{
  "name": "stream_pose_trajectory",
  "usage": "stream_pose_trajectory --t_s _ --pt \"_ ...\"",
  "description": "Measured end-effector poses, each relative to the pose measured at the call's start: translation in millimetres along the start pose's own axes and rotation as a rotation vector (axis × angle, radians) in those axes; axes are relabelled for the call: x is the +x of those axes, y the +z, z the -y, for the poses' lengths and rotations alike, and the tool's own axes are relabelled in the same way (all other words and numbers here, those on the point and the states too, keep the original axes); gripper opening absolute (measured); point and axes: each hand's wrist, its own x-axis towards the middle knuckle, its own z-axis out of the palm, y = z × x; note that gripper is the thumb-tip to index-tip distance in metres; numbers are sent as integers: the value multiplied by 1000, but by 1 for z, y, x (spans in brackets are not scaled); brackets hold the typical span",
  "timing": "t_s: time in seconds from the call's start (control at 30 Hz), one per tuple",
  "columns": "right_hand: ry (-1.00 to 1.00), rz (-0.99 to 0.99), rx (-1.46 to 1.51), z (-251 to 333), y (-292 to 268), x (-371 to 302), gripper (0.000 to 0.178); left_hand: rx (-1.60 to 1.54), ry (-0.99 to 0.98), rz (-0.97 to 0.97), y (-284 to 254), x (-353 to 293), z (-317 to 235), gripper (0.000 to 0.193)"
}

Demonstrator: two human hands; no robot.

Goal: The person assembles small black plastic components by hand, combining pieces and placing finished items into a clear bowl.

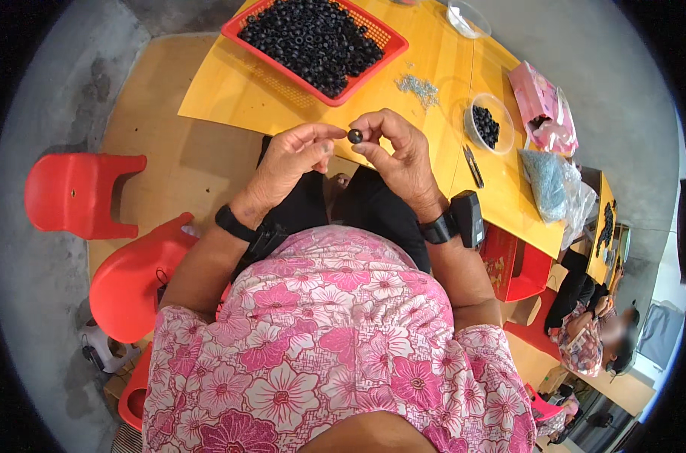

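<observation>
In front of me, just past the table's near edge, my right hand (397,151) pinches a small round black part (355,136) between thumb and forefinger. A tiny yellowish spot shows on its face. My left hand (296,160) meets it from the left, forefinger stretched to the part's side and the other fingers curled. Whether anything small sits in the left fingers cannot be made out. Beyond the hands, a scatter of small silver metal pieces (418,90) lies on the yellow table (241,98).
A red basket (343,98) heaped with black ring-shaped parts (309,38) stands at the back. To the right are a clear bowl (501,146) of black parts, tweezers (473,167), a pink bag (535,106) and a bag of blue-grey bits (545,181). Red stools (143,279) stand left; another person sits far right.
</observation>
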Motion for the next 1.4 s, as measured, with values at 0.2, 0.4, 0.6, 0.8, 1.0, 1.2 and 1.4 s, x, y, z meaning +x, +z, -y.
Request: stream_pose_trajectory --t_s 0.2,0.4,0.6,0.8,1.0,1.2,1.4 --pt "-102 19 -267 8 -3 -24 27 -29 -48 -15 24 -1 2 23" --pt "-143 -29 -309 0 -3 -35 26 36 -148 -19 30 -2 5 19" --pt "29 -79 2 -2 -2 -40 22 -57 -167 39 28 -2 10 19" --pt "66 -78 27 -6 0 -39 19 -120 -181 81 29 0 11 17" --pt "90 -95 3 -17 10 -39 19 -303 -287 113 18 4 25 21" --pt "143 -213 44 -53 -1 -35 16 -333 -309 123 2 10 43 19" --pt "348 -515 -525 -124 -59 -19 21 -269 -290 47 -4 15 43 17"
